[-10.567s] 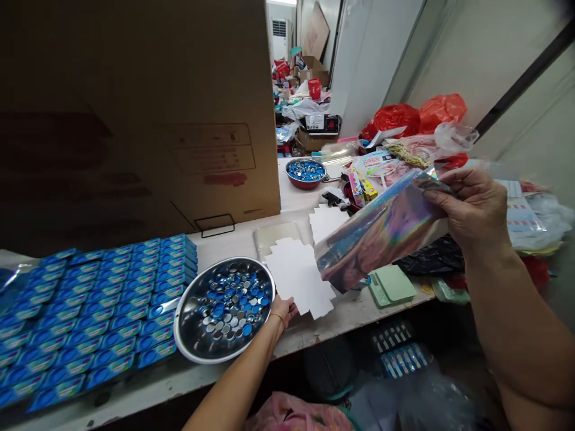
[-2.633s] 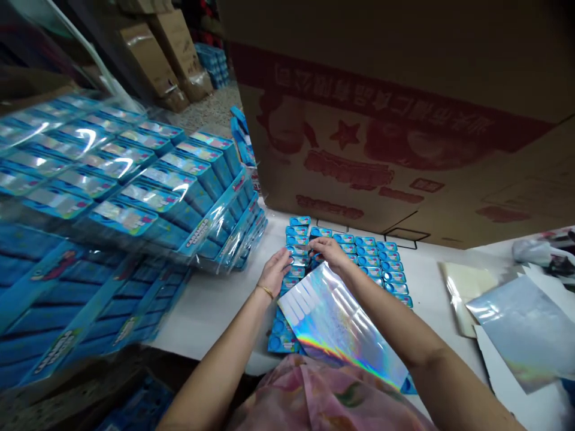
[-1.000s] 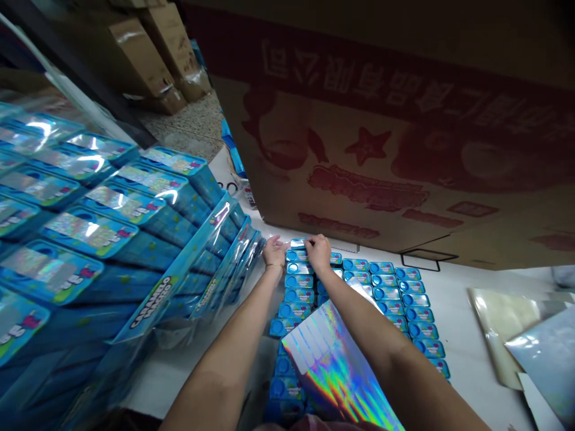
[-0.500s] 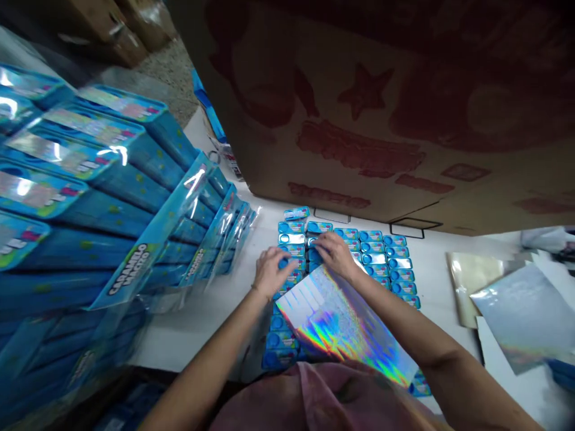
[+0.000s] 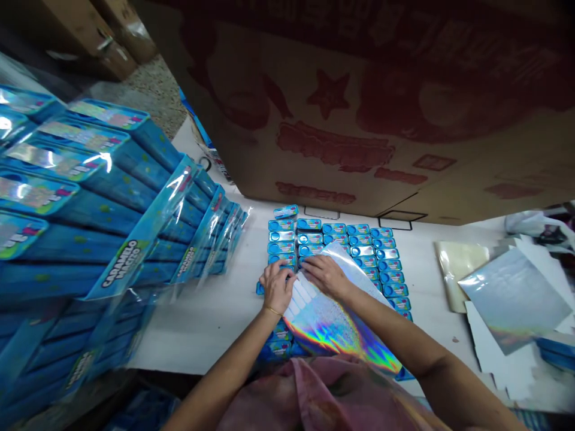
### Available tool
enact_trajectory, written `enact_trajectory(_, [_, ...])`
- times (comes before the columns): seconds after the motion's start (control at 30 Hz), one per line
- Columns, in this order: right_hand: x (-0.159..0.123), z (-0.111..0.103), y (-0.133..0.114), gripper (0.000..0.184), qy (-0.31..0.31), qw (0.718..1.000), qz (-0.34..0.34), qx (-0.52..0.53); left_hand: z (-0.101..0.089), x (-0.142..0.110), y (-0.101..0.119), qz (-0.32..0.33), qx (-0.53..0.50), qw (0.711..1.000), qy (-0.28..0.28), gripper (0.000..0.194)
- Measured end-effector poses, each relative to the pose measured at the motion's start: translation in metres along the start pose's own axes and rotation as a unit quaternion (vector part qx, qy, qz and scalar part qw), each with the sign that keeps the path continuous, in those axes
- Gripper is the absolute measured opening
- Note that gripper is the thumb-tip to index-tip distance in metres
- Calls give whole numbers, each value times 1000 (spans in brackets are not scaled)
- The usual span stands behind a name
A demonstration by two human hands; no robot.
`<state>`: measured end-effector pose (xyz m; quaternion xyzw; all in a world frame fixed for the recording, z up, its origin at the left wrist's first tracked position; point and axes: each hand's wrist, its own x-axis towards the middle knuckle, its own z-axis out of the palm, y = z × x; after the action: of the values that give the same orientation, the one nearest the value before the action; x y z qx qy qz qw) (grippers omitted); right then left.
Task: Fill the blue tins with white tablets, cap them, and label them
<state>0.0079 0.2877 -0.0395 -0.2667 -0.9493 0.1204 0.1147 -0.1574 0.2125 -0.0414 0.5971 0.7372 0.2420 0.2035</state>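
Note:
A holographic sticker sheet point(image 5: 335, 326) lies over the near part of a grid of small blue tins point(image 5: 354, 239) on the white table point(image 5: 211, 311). My left hand point(image 5: 277, 287) rests at the sheet's upper left corner, fingers curled on its edge and on the tins beneath. My right hand point(image 5: 326, 274) presses down on the sheet's top edge with fingertips bent, as if pinching at a sticker strip. White empty strips show on the sheet between my two hands.
Shrink-wrapped stacks of blue boxes point(image 5: 90, 197) crowd the left side. A large cardboard box point(image 5: 359, 120) stands right behind the tins. More holographic sheets point(image 5: 512, 299) and white backing papers point(image 5: 507, 359) lie at the right.
Both hands have drawn back from the far rows of tins to the sheet's top edge. The sheet has slid slightly nearer, and the view has tilted.

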Motion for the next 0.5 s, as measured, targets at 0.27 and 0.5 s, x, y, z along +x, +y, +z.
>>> enact_trajectory(0.27, [-8, 4, 7, 33, 34, 996, -71, -30, 1, 2, 6, -15, -115, 993, -25, 10])
enact_trajectory(0.5, [-22, 6, 7, 29, 66, 995, -68, 6, 7, 4, 1, -70, -238, 968, -47, 10])
